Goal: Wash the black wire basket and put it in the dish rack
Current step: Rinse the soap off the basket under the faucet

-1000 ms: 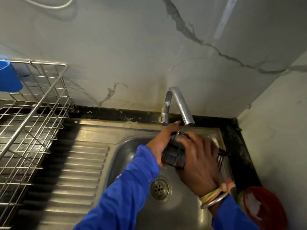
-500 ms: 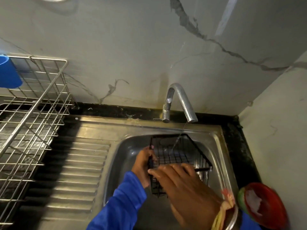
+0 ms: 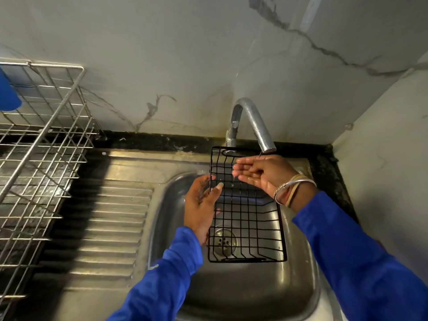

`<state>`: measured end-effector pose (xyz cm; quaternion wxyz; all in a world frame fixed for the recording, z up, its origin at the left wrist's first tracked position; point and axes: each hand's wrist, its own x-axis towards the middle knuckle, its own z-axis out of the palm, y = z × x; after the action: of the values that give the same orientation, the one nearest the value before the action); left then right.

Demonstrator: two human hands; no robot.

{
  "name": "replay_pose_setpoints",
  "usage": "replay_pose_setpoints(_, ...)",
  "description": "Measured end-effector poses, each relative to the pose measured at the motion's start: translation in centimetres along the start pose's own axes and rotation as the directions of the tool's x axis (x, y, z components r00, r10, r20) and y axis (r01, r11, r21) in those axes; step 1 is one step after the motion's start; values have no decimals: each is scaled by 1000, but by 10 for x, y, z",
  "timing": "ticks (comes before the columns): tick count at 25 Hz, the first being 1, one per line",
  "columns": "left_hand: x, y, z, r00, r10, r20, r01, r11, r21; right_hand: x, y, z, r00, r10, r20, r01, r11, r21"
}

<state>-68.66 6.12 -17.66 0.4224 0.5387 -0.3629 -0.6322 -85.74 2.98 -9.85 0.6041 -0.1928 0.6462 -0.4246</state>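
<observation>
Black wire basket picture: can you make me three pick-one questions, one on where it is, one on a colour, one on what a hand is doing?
1. Where is the black wire basket? A. on the floor B. over the sink C. on a shelf
2. What colour are the sleeves? A. blue B. red C. yellow
3. How is the right hand? A. in a fist B. holding a sponge C. open, fingers straight
Answers: B, the left hand holds it there by its edge; A, both arms show blue cloth; C, its fingers lie straight under the tap.
</observation>
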Motion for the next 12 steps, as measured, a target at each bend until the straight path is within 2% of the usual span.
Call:
replay_pose_setpoints(3, 0, -2, 1, 1000, -11, -11, 11, 999, -37, 6, 3, 4, 999, 39, -14, -41, 995, -96)
replay_pose_setpoints(5, -1, -2, 2, 1000, -4, 8, 4, 999, -37, 17, 7, 7, 995, 81, -51, -85, 992, -93)
replay_pose_setpoints(7, -5, -2, 8, 998, 28, 48, -28, 1000, 0, 28, 14, 10, 982, 114, -149, -100, 990, 99)
replay_pose_setpoints(9, -5, -3, 10, 994, 83, 70, -86, 996, 32, 31, 32, 14, 979, 160, -127, -111, 938, 328)
replay_pose_setpoints(10, -2, -3, 9, 992, 108, 66, -110, 993, 29, 27, 44, 16, 975, 201, -90, -163, 933, 321)
replay_pose_setpoints(11, 2, -2, 6, 990, 129, 59, -130, 991, 18, 19, 54, 16, 967, 247, -67, -229, 951, 206)
replay_pose_setpoints(12, 6, -2, 2, 988, 142, 53, -143, 990, 10, 13, 61, 15, 962, 268, -52, -267, 963, 21)
